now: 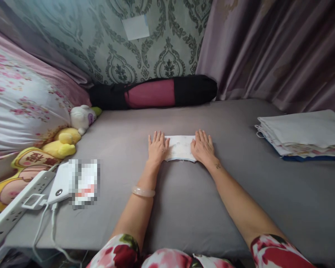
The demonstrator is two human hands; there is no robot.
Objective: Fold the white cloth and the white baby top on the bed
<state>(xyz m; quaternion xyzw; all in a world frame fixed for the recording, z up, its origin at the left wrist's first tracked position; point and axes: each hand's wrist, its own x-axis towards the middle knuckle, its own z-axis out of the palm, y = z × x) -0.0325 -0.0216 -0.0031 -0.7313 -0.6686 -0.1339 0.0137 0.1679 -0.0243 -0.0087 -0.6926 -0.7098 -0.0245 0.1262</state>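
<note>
A small white folded cloth (180,148) with faint printed marks and a bluish lower edge lies flat on the grey sheet. My left hand (158,148) rests palm down over its left end, fingers stretched forward and thumb on the cloth. At the right end, my right hand (203,148) lies flat in the same way, fingers extended. Neither hand is closed around anything. The ends of the cloth under my palms are hidden.
A stack of folded fabrics (304,134) sits on the right. Along the back wall lies a black and maroon long bag (150,93). To the left are plush toys (63,143), a white power strip (19,203), a white power bank (63,182) with cables, and a blurred packet (86,182).
</note>
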